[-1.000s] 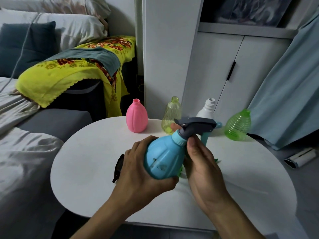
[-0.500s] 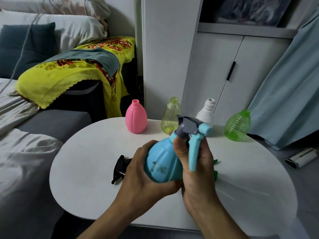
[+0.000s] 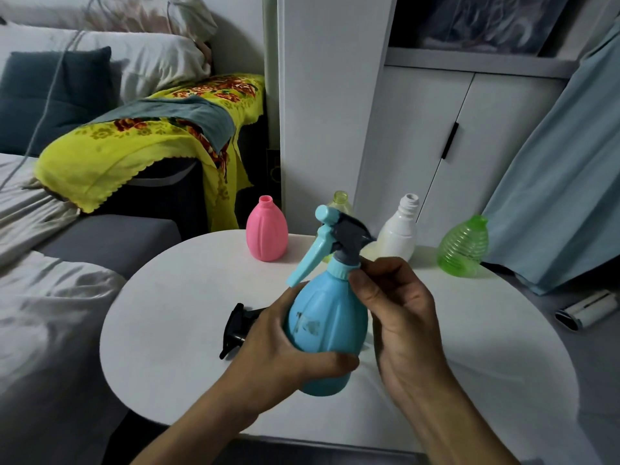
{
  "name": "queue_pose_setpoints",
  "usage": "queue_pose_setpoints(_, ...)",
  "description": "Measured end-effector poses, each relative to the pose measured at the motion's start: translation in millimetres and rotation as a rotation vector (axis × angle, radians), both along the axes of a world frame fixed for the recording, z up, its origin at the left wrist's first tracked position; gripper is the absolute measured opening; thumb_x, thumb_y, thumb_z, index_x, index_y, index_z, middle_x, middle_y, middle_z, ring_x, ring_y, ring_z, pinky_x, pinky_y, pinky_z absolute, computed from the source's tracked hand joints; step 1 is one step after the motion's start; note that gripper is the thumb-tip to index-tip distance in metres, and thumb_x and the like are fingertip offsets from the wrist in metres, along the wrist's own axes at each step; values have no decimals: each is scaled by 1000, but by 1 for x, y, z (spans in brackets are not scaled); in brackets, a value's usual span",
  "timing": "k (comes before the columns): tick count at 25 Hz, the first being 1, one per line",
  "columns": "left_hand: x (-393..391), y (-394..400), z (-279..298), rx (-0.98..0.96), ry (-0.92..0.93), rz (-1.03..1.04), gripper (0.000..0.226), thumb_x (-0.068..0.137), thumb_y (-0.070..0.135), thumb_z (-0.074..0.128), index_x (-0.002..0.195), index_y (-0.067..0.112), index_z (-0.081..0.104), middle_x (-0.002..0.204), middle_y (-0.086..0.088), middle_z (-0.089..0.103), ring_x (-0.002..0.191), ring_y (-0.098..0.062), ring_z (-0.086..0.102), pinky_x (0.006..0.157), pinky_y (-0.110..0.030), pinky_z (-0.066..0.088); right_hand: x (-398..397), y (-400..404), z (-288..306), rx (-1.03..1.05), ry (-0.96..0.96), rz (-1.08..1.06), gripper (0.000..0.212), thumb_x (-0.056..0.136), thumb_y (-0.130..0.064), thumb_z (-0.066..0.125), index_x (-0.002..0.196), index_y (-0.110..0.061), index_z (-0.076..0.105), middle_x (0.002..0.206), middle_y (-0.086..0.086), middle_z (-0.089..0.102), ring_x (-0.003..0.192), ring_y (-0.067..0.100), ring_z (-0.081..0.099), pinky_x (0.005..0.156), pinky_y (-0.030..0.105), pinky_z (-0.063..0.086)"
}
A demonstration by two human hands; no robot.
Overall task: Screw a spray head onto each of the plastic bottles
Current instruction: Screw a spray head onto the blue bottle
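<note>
My left hand point(image 3: 278, 357) grips the belly of a blue plastic bottle point(image 3: 327, 327), held upright above the round white table point(image 3: 161, 330). A grey and blue spray head point(image 3: 332, 239) sits on its neck, trigger pointing left. My right hand point(image 3: 399, 317) pinches the blue collar of that head with thumb and fingertips. At the table's far edge stand a pink bottle point(image 3: 267, 229), a yellow-green bottle point(image 3: 341, 201) partly hidden behind the spray head, a white bottle point(image 3: 397, 229) and a ribbed green bottle point(image 3: 464, 246), all without heads. A black spray head point(image 3: 240, 322) lies on the table behind my left hand.
A sofa with a yellow floral cloth point(image 3: 134, 146) and grey bedding is at the left. White cabinet doors point(image 3: 446, 139) stand behind the table, and a blue curtain point(image 3: 563, 169) hangs at the right. A lint roller point(image 3: 587, 310) lies on the floor at the right.
The spray head has turned on the blue bottle: its trigger pointed right, then toward me, and points left now. My right hand has shifted from the trigger side to the collar.
</note>
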State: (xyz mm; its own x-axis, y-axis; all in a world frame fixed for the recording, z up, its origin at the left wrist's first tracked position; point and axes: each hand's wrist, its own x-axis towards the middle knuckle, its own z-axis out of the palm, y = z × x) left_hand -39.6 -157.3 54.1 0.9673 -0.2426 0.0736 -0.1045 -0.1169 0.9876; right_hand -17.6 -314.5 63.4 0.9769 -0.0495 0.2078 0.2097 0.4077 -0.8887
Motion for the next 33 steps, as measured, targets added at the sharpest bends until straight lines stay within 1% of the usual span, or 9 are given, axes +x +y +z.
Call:
queue_pose_setpoints(3,2,7,3,9,88,-128,64,60,26,87,117,36,63,107,-1,73,97,-22,70,81,-44,61,5,-9,5,47,65,242,43,62,-40,89,99,-24,75,104,2,74,100,16,67,85,28,53)
queue_pose_setpoints(7,4,23,15,-16,254,-372,56,65,26,82,118,32,64,115,-3,71,105,-22,68,83,-33,57,3,-12,11,2,34,445,40,85,-37,73,119,-16,71,122,9,71,119,21,62,97,34,50)
queue_pose_setpoints(11,0,13,6,127,8,-56,71,56,41,87,120,42,56,109,8,69,96,-16,69,74,-37,62,0,-6,11,-87,32,161,42,69,-49,81,103,-23,79,110,6,77,109,19,69,86,24,53)
queue_pose_setpoints(14,-6,5,-5,283,-219,181,91,50,59,86,129,46,43,117,21,59,101,-6,63,75,-23,60,-1,-2,6,-42,80,9,31,68,-39,81,95,-24,80,105,3,78,106,19,69,82,23,55)
queue_pose_setpoints(16,-5,5,-7,348,-275,140,95,50,58,88,132,45,40,119,20,61,103,-5,63,79,-23,58,0,-3,9,-8,104,97,26,70,-33,85,90,-17,78,97,6,77,99,22,70,78,26,56)
queue_pose_setpoints(21,4,20,10,275,-61,-327,87,58,37,92,132,51,47,121,15,64,107,-8,65,85,-33,59,0,-12,21,-3,191,337,36,71,-40,83,62,-11,64,79,18,73,91,33,71,80,37,57)
queue_pose_setpoints(24,-4,15,10,305,-87,-170,88,52,41,92,128,50,48,118,15,65,105,-8,65,85,-36,59,-4,-7,22,-30,210,216,42,79,-31,74,50,-16,49,61,13,67,83,27,73,74,29,57)
queue_pose_setpoints(28,-21,-8,2,380,-231,53,89,45,49,89,122,53,45,113,22,64,100,-2,64,81,-32,58,-1,-6,22,-72,222,22,44,83,-22,71,46,-17,47,54,12,62,70,21,68,62,24,56)
queue_pose_setpoints(33,2,14,12,-2,210,-349,79,56,36,91,127,37,57,124,-1,66,114,-22,64,97,-46,53,-1,-14,22,-88,45,224,41,85,-23,66,49,-18,46,55,8,61,79,24,67,76,27,53)
